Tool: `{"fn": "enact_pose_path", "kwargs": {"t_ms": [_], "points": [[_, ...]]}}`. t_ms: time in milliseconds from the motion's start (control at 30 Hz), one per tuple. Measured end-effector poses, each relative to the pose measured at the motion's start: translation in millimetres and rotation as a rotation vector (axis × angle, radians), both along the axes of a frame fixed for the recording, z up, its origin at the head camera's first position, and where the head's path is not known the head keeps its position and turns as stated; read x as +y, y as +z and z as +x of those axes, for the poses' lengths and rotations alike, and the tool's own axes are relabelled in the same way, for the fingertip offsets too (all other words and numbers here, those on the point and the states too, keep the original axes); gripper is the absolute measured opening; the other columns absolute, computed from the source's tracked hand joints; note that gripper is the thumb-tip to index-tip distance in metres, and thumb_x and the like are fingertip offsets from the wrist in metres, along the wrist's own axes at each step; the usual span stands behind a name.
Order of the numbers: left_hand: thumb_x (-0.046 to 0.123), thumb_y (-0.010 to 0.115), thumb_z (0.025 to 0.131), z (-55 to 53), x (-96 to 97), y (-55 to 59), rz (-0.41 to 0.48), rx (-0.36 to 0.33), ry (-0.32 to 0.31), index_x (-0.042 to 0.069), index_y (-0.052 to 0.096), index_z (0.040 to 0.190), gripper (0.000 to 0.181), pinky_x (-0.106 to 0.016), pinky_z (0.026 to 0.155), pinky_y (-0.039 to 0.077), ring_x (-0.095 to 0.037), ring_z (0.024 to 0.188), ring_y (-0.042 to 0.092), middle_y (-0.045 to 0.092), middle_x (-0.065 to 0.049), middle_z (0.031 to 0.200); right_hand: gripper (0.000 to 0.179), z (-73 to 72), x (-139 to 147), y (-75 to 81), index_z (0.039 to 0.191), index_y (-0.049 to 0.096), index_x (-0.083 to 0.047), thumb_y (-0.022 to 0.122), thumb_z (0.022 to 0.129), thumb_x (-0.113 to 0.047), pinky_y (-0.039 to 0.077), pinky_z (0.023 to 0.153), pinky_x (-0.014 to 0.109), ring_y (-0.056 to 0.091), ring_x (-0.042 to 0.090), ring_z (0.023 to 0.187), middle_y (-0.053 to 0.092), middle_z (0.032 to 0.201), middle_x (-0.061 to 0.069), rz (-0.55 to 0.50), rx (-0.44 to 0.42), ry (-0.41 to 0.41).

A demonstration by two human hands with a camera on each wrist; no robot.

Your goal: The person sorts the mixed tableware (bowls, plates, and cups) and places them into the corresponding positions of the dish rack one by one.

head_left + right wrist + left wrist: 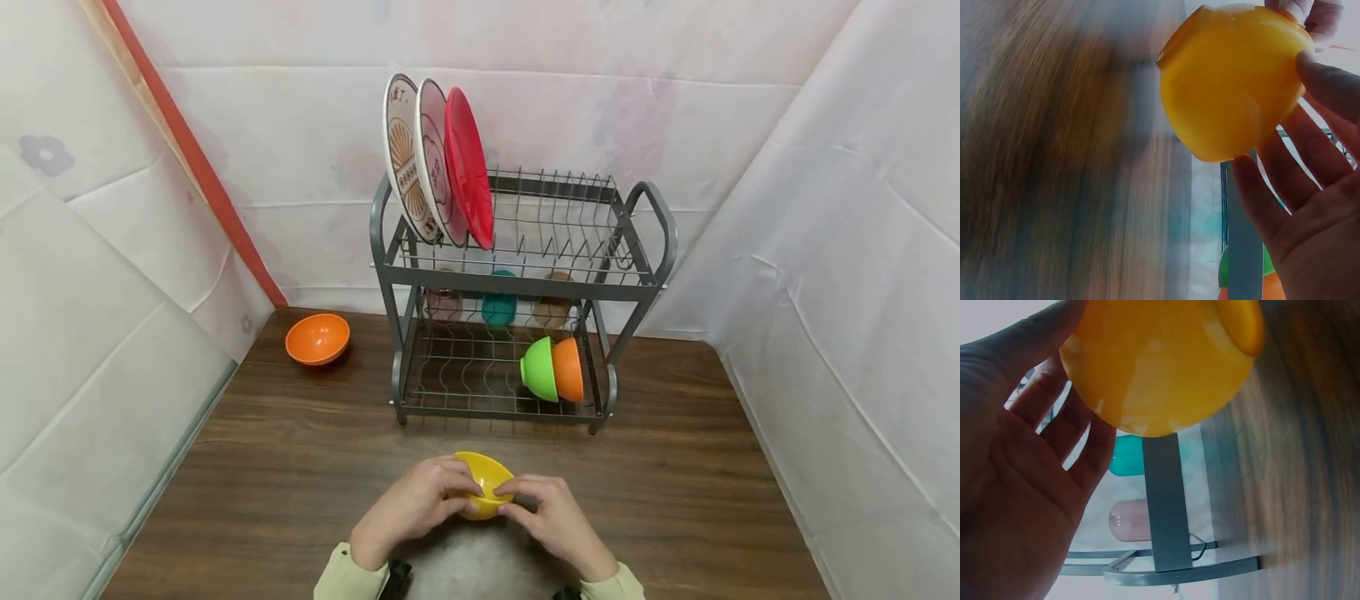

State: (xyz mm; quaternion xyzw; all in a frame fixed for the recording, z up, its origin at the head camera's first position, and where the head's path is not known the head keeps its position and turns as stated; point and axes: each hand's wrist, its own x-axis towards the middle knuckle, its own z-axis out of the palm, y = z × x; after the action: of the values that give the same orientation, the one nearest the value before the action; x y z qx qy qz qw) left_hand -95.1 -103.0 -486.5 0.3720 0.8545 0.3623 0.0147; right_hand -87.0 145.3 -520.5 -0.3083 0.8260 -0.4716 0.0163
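Note:
Both hands hold one yellow bowl (pixel 483 475) in front of the dish rack, its inside facing up and toward the head camera. The left hand (pixel 423 500) pinches the left part of the rim, thumb outside and fingers over the edge. On the opposite side the right hand (pixel 551 517) pinches the rim the same way. In the left wrist view the bowl (pixel 1160 362) shows its rounded outside and foot ring, with the thumb against it. The right wrist view shows the bowl (pixel 1235 81) held between thumb and fingers.
A two-tier dish rack (pixel 517 279) stands behind the hands. Its top holds two patterned plates (pixel 411 158) and a red plate (pixel 468 167). Below are a green bowl (pixel 538 369), an orange bowl (pixel 568 369) and cups (pixel 498 298). Another orange bowl (pixel 317 339) sits on the table at left.

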Motion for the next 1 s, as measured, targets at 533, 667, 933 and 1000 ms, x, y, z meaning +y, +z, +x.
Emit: {"fn": "enact_pose_path", "kwargs": {"t_ms": [533, 667, 933, 1000], "points": [[0.02, 0.073, 0.092, -2.0, 10.5, -4.7, 0.203, 0.134, 0.099, 0.014, 0.074, 0.113, 0.021, -0.041, 0.098, 0.048, -0.017, 0.121, 0.055, 0.064, 0.002, 0.128, 0.014, -3.5, 12, 15.3, 0.098, 0.073, -0.016, 0.077, 0.086, -0.01, 0.057, 0.073, 0.031, 0.066, 0.007, 0.087, 0.07, 0.096, -0.01, 0.004, 0.128, -0.11], [0.023, 0.07, 0.095, -1.6, 10.7, -4.4, 0.207, 0.108, 0.176, 0.017, 0.069, 0.127, 0.033, -0.047, 0.104, 0.042, -0.019, 0.135, 0.045, 0.05, 0.005, 0.147, 0.014, -4.5, 12, 17.7, 0.097, 0.072, -0.013, 0.077, 0.085, -0.007, 0.058, 0.074, 0.033, 0.068, 0.009, 0.087, 0.07, 0.095, -0.008, -0.052, 0.133, -0.147], [0.025, 0.066, 0.098, -3.9, 0.8, -7.2, 0.238, 0.106, 0.319, 0.018, 0.051, 0.146, 0.051, -0.051, 0.105, 0.039, -0.02, 0.138, 0.04, 0.038, 0.003, 0.157, 0.014, -8.5, 7, 24.6, 0.094, 0.071, -0.012, 0.075, 0.085, -0.001, 0.058, 0.072, 0.03, 0.069, 0.013, 0.086, 0.071, 0.092, -0.001, -0.218, 0.026, -0.221], [0.022, 0.067, 0.097, -5.6, -3.4, -9.3, 0.24, 0.117, 0.343, 0.015, 0.051, 0.146, 0.052, -0.05, 0.104, 0.04, -0.02, 0.137, 0.042, 0.04, 0.001, 0.155, 0.013, -11.5, 5, 28.2, 0.093, 0.071, -0.008, 0.075, 0.085, 0.001, 0.058, 0.072, 0.032, 0.07, 0.015, 0.085, 0.071, 0.091, 0.003, -0.269, 0.012, -0.259]]}}
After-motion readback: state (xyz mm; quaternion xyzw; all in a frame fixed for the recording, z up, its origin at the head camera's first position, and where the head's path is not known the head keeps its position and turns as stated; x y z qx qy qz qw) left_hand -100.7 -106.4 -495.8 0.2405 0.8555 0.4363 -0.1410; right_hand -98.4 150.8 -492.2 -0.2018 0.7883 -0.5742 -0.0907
